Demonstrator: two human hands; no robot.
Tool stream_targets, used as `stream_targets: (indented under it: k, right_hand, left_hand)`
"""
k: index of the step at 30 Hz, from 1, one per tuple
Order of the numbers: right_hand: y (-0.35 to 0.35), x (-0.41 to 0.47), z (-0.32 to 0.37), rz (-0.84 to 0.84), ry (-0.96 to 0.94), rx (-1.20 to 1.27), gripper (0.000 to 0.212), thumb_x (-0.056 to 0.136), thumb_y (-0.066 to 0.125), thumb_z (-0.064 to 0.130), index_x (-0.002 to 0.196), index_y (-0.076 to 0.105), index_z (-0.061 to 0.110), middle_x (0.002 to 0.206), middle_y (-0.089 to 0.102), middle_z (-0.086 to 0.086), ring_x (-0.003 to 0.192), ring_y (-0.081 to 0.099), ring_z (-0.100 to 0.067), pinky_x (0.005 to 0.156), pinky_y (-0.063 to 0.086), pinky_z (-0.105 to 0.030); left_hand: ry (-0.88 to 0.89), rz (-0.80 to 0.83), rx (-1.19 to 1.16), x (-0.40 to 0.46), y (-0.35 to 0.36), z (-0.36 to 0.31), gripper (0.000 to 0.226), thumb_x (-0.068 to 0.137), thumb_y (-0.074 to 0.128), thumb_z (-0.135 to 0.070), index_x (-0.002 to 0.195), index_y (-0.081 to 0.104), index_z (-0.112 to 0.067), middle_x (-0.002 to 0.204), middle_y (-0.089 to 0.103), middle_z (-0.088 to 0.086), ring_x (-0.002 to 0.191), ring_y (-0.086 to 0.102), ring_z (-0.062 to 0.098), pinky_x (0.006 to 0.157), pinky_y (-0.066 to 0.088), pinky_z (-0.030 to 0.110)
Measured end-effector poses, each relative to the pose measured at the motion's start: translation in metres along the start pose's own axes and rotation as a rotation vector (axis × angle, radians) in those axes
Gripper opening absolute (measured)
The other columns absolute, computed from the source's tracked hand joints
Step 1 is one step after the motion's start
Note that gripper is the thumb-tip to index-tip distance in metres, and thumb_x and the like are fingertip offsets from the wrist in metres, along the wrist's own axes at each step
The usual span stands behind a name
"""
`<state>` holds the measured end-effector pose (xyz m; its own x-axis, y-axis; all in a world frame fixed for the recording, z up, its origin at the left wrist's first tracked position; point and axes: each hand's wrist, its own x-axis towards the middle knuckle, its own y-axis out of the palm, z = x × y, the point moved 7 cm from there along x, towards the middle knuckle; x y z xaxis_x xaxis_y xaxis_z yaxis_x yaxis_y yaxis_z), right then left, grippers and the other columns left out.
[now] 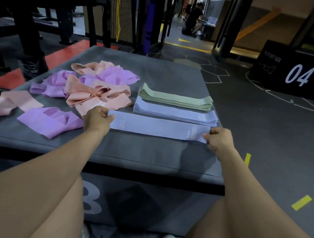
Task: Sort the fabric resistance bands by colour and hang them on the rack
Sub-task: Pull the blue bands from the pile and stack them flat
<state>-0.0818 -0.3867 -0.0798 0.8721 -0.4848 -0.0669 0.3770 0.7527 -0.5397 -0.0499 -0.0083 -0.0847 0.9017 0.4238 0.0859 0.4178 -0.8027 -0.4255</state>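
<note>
**Squaring a blue band before it joins its stack**

My fingers on the left hand pinch one short end of a pale blue band, and the right hand pinches the other end, so both are closed on the fabric. I hold it stretched flat so it lies as straight as the stack it belongs to.

The band lies on the counter, just in front of the blue stack; behind that stack sits the green stack. The two stacks are neat and edge-aligned, I judge so each colour lifts off as one bundle for the rack. Left of the blue stack, the unsorted heap of peach and lilac bands lies crumpled and looped.

The bands are soft woven loops, matte, with a pale printed "20". The counter is a padded grey box top.
</note>
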Motion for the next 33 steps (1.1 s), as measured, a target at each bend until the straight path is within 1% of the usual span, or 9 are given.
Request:
stream_targets:
  k: [4,6,9,14,15,19,24,27,33]
  right_hand:
    - [-0.008,0.004,0.0,-0.095,-0.021,0.109,0.013,0.083,0.067,0.008,0.075,0.057,0.012,0.068,0.054,-0.004,0.069,0.05,-0.023,0.068,0.048,-0.033]
    - [-0.014,0.006,0.005,-0.144,-0.063,0.144,0.007,0.083,0.067,0.008,0.083,0.061,0.01,0.077,0.057,-0.006,0.072,0.051,-0.021,0.065,0.042,-0.028]
    - [-0.024,0.014,0.015,-0.225,-0.111,0.15,0.009,0.083,0.068,0.008,0.091,0.065,0.007,0.081,0.06,-0.006,0.071,0.053,-0.019,0.061,0.04,-0.025]
    - [-0.033,0.044,0.037,-0.294,-0.152,0.046,0.012,0.083,0.063,0.004,0.094,0.067,0.004,0.089,0.065,-0.01,0.078,0.055,-0.02,0.069,0.039,-0.025]
    - [-0.034,0.052,0.04,-0.303,-0.158,0.022,0.014,0.083,0.061,0.003,0.094,0.067,0.004,0.091,0.067,-0.011,0.079,0.056,-0.022,0.069,0.039,-0.024]
    - [-0.036,0.079,0.052,-0.311,-0.175,-0.092,0.018,0.082,0.056,0.006,0.095,0.069,0.007,0.099,0.068,-0.015,0.094,0.061,-0.033,0.072,0.041,-0.025]
    - [-0.033,0.101,0.049,-0.285,-0.179,-0.178,0.014,0.083,0.058,0.007,0.092,0.068,0.005,0.097,0.068,-0.018,0.09,0.06,-0.033,0.069,0.038,-0.025]
    - [-0.031,0.107,0.044,-0.262,-0.175,-0.193,0.014,0.082,0.058,0.004,0.092,0.067,0.004,0.097,0.067,-0.017,0.079,0.055,-0.028,0.069,0.038,-0.025]
    - [-0.021,0.114,0.038,-0.2,-0.194,-0.243,0.018,0.078,0.061,0.001,0.095,0.066,0.005,0.096,0.068,-0.018,0.087,0.06,-0.031,0.071,0.041,-0.026]
  left_hand:
    - [0.018,-0.048,-0.106,0.001,0.002,-0.004,0.022,0.083,0.068,-0.011,0.1,0.062,0.001,0.088,0.057,0.006,0.082,0.052,0.018,0.075,0.038,0.026]
    - [0.031,-0.051,-0.149,0.004,0.006,-0.008,0.015,0.083,0.067,-0.01,0.095,0.061,-0.004,0.088,0.057,0.005,0.082,0.052,0.018,0.075,0.039,0.026]
    - [0.088,-0.022,-0.165,0.014,0.015,-0.022,0.013,0.081,0.068,-0.008,0.086,0.057,-0.012,0.087,0.059,0.006,0.081,0.052,0.019,0.074,0.038,0.026]
    - [0.097,-0.034,-0.149,0.039,0.03,-0.058,0.011,0.077,0.07,-0.008,0.083,0.062,-0.013,0.091,0.068,0.013,0.079,0.059,0.027,0.079,0.05,0.038]
    - [0.093,-0.051,-0.138,0.045,0.033,-0.064,0.01,0.077,0.07,-0.009,0.085,0.065,-0.012,0.095,0.069,0.013,0.084,0.062,0.03,0.08,0.049,0.035]
    - [0.083,-0.053,-0.061,0.06,0.054,-0.081,0.015,0.077,0.07,-0.009,0.092,0.069,-0.005,0.099,0.07,0.011,0.096,0.063,0.029,0.078,0.042,0.025]
    - [0.039,0.008,-0.019,0.073,0.082,-0.073,0.012,0.074,0.072,-0.008,0.07,0.062,-0.012,0.096,0.07,0.013,0.095,0.064,0.03,0.081,0.047,0.029]
    - [0.016,0.024,0.025,0.077,0.09,-0.069,0.01,0.075,0.073,-0.009,0.083,0.068,-0.006,0.099,0.07,0.013,0.096,0.063,0.031,0.081,0.047,0.03]
    - [0.01,0.065,0.098,0.081,0.094,-0.064,0.016,0.075,0.075,-0.013,0.088,0.07,-0.006,0.101,0.069,0.011,0.099,0.062,0.03,0.081,0.047,0.029]
